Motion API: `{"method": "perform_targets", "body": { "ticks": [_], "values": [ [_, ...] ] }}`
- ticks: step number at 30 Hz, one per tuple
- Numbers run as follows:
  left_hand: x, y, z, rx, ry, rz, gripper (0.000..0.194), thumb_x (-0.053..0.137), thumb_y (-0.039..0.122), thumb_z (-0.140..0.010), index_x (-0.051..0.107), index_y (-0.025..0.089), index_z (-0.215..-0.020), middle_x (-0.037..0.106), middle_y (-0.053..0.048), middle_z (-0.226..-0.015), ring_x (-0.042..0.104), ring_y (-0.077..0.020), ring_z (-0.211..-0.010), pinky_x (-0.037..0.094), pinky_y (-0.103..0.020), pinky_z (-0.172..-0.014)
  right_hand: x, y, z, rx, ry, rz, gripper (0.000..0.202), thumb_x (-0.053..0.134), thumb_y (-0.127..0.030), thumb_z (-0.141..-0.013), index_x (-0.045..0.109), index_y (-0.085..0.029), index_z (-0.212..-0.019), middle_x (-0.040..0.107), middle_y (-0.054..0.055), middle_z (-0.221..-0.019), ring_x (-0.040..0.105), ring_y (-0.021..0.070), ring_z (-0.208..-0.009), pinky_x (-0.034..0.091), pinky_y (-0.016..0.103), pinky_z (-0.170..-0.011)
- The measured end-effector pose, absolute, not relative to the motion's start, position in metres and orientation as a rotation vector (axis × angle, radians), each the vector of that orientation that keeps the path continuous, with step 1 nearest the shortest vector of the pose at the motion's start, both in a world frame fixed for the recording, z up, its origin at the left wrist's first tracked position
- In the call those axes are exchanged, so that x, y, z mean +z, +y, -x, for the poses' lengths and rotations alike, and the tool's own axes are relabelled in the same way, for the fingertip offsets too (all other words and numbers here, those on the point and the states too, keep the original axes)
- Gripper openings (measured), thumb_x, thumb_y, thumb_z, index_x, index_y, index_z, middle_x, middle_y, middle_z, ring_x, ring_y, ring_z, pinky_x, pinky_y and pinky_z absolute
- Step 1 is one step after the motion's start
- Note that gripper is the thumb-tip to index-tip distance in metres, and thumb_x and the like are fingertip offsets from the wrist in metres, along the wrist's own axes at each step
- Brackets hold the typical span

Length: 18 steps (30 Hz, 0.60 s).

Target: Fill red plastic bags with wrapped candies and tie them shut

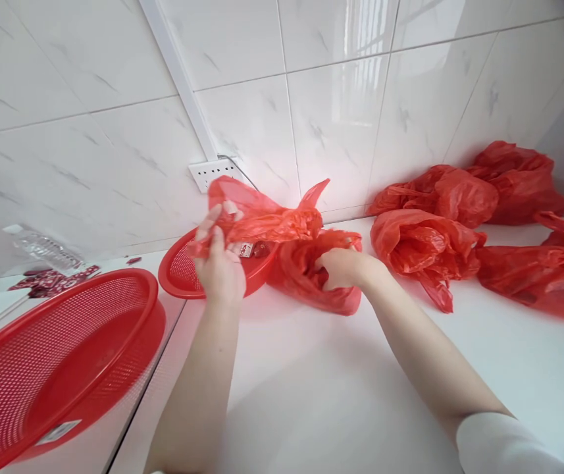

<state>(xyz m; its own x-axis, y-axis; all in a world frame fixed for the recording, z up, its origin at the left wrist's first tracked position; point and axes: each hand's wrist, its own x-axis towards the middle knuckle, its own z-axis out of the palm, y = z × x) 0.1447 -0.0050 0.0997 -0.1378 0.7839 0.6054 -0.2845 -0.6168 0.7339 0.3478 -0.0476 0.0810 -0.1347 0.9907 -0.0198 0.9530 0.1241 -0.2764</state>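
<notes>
A thin red plastic bag (306, 289) stands on the white table with its mouth open toward me. My left hand (221, 266) grips the stretched, crumpled upper part of this bag and holds it out to the left, over a small red basket. Inside the bag's mouth is my right hand (343, 268), its fingers curled downward and the tips hidden, so what they grasp is not visible. The small red basket (173, 273) sits behind my left hand; a small pack with white lettering (245, 249) and dark red wrapped pieces lie in it.
Several filled red bags (424, 243) lie to the right along the tiled wall. At the left stands a large red mesh basket (94, 355). A clear plastic bottle (47, 247) and scattered red packets (57, 282) are behind it. A socket strip (207, 172) is on the wall.
</notes>
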Motion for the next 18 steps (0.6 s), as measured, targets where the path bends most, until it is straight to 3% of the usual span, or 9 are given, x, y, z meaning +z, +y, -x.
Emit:
{"method": "perform_targets", "body": {
  "ticks": [3, 5, 7, 10, 12, 15, 18],
  "values": [
    [0.118, -0.015, -0.130, 1.928, 0.487, -1.415, 0.020, 0.058, 0.024, -0.084, 0.065, 0.025, -0.103, 0.063, -0.003, -0.126, 0.062, -0.0210, -0.113, 0.050, -0.036, -0.095, 0.074, -0.031, -0.357, 0.169, -2.153, 2.134, 0.026, 0.057, -0.002, -0.069, 0.070, -0.020, -0.082, 0.070, 0.010, -0.094, 0.057, 0.0337, -0.108, 0.022, 0.063, -0.106],
    [0.126, -0.024, -0.123, 1.851, 0.475, -1.464, 0.026, 0.058, 0.013, -0.078, 0.067, 0.022, -0.102, 0.064, -0.003, -0.123, 0.065, -0.0200, -0.106, 0.051, -0.033, -0.094, 0.077, -0.028, -0.366, 0.036, -2.062, 2.226, 0.032, 0.047, 0.000, -0.075, 0.069, -0.017, -0.092, 0.068, 0.012, -0.102, 0.054, 0.0336, -0.113, 0.011, 0.066, -0.107],
    [0.131, -0.032, -0.119, 1.721, 0.506, -1.515, 0.037, 0.056, 0.004, -0.070, 0.067, 0.020, -0.102, 0.065, -0.004, -0.121, 0.067, -0.0189, -0.098, 0.054, -0.030, -0.086, 0.086, -0.035, -0.375, -0.059, -1.951, 2.191, 0.031, 0.042, -0.003, -0.080, 0.067, -0.014, -0.096, 0.069, 0.013, -0.097, 0.060, 0.0310, -0.102, 0.023, 0.062, -0.104],
    [0.134, -0.040, -0.119, 1.551, 0.557, -1.592, 0.049, 0.052, -0.001, -0.062, 0.067, 0.020, -0.102, 0.065, -0.004, -0.122, 0.068, -0.0169, -0.083, 0.054, -0.027, -0.070, 0.108, -0.061, -0.383, -0.017, -1.822, 1.798, 0.028, 0.039, -0.016, -0.089, 0.066, -0.017, -0.100, 0.070, 0.010, -0.095, 0.064, 0.0248, -0.088, 0.045, 0.043, -0.085],
    [0.134, -0.043, -0.121, 1.436, 0.564, -1.640, 0.050, 0.049, 0.000, -0.061, 0.067, 0.021, -0.102, 0.064, -0.004, -0.122, 0.065, -0.0140, -0.069, 0.050, -0.027, -0.059, 0.123, -0.081, -0.380, 0.101, -1.800, 1.482, 0.025, 0.042, -0.024, -0.092, 0.066, -0.020, -0.098, 0.070, 0.006, -0.097, 0.064, 0.0215, -0.087, 0.048, 0.036, -0.080],
    [0.132, -0.046, -0.124, 1.234, 0.520, -1.676, 0.049, 0.047, 0.004, -0.063, 0.065, 0.023, -0.104, 0.066, -0.005, -0.116, 0.055, -0.0101, -0.051, 0.042, -0.028, -0.048, 0.134, -0.099, -0.368, 0.272, -1.829, 1.140, 0.024, 0.049, -0.033, -0.092, 0.064, -0.021, -0.106, 0.067, 0.005, -0.108, 0.063, 0.0211, -0.099, 0.049, 0.034, -0.086],
    [0.129, -0.050, -0.128, 1.117, 0.426, -1.684, 0.045, 0.049, 0.010, -0.064, 0.062, 0.023, -0.105, 0.068, -0.007, -0.107, 0.048, -0.0084, -0.042, 0.037, -0.028, -0.042, 0.128, -0.097, -0.353, 0.373, -1.922, 0.987, 0.056, 0.064, -0.040, -0.082, 0.047, -0.023, -0.134, 0.054, 0.008, -0.134, 0.053, 0.0244, -0.120, 0.045, 0.037, -0.097]
  ]
}}
